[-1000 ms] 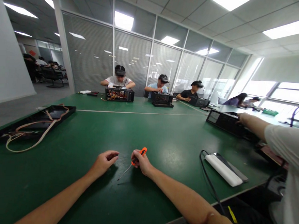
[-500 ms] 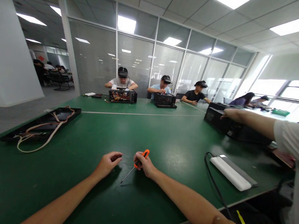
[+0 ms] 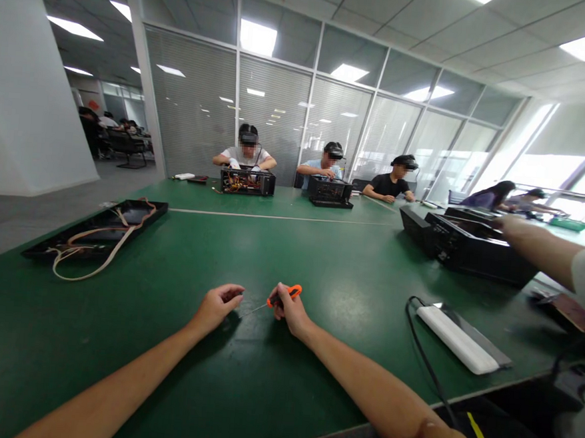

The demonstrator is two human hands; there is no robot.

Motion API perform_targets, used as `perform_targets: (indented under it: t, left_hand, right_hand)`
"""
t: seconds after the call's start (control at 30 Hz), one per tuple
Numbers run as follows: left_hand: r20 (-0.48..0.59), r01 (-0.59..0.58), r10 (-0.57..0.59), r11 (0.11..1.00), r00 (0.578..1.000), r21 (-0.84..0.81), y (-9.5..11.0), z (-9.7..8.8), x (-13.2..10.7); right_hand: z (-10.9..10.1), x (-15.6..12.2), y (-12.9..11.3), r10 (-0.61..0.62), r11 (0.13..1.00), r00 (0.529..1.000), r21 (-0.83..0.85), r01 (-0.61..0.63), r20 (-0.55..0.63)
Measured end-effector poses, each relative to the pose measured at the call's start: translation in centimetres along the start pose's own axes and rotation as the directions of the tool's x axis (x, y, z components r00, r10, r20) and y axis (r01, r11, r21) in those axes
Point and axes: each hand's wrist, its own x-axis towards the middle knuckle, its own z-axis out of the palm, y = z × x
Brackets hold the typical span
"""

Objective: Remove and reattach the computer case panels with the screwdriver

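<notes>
In my right hand [image 3: 289,309] is a screwdriver [image 3: 296,291] with an orange and black handle, held between thumb and fingers. Its thin metal shaft points left and slightly down, and its tip lies close to my left hand [image 3: 219,305]. That left hand rests over the green table [image 3: 201,373] with its fingers loosely curled. A small gap shows between its thumb and fingers, and I see nothing held there.
At left lies a black panel [image 3: 86,234] with flat cables. A white and grey power bank [image 3: 457,337] with a black cable sits at right. Beyond it, a co-worker's arm [image 3: 545,250] reaches over a black computer case [image 3: 475,248]. Several people work across the table.
The screwdriver has swung from a steep tilt to nearly level, its tip now nearer my left hand. At right, the co-worker's black case has shifted and its open top shows. My view has turned slightly.
</notes>
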Motion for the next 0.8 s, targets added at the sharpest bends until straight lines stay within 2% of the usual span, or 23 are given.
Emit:
perform_targets:
  t: [0.17,0.3,0.37,0.5,0.67,0.73,0.8]
  left_hand:
    - [-0.112,0.055,-0.076,0.983,0.991,-0.175,-0.4,-0.2,0.3]
    - [-0.098,0.125,-0.165,0.936,0.981,-0.331,-0.2,-0.4,0.3]
    - [-0.083,0.170,-0.230,0.877,0.970,-0.450,-0.1,-0.6,0.4]
    - [-0.037,0.242,-0.358,0.700,0.933,-0.672,0.0,-1.4,0.8]
    - [0.040,0.284,-0.426,0.529,0.904,-0.799,0.1,-2.2,1.2]
    - [0.042,0.287,-0.428,0.528,0.903,-0.799,0.1,-2.1,1.2]
    - [0.013,0.274,-0.414,0.578,0.910,-0.769,0.1,-1.8,1.1]
  right_hand:
    - [-0.2,0.4,0.2,-0.050,0.999,0.997,-0.008,0.050,-0.059]
    - [-0.3,0.5,0.3,-0.050,0.999,0.998,-0.010,0.049,-0.044]
    - [-0.3,0.4,0.3,-0.040,0.999,0.999,-0.002,0.039,-0.034]
    - [-0.3,0.3,0.2,-0.013,1.000,0.999,0.018,0.014,-0.035]
    - [-0.4,0.2,0.0,0.004,1.000,1.000,0.009,-0.004,-0.028]
    - [-0.4,0.2,-0.1,0.001,1.000,1.000,0.001,-0.001,-0.030]
    - [-0.3,0.2,-0.1,-0.003,1.000,0.999,-0.001,0.003,-0.035]
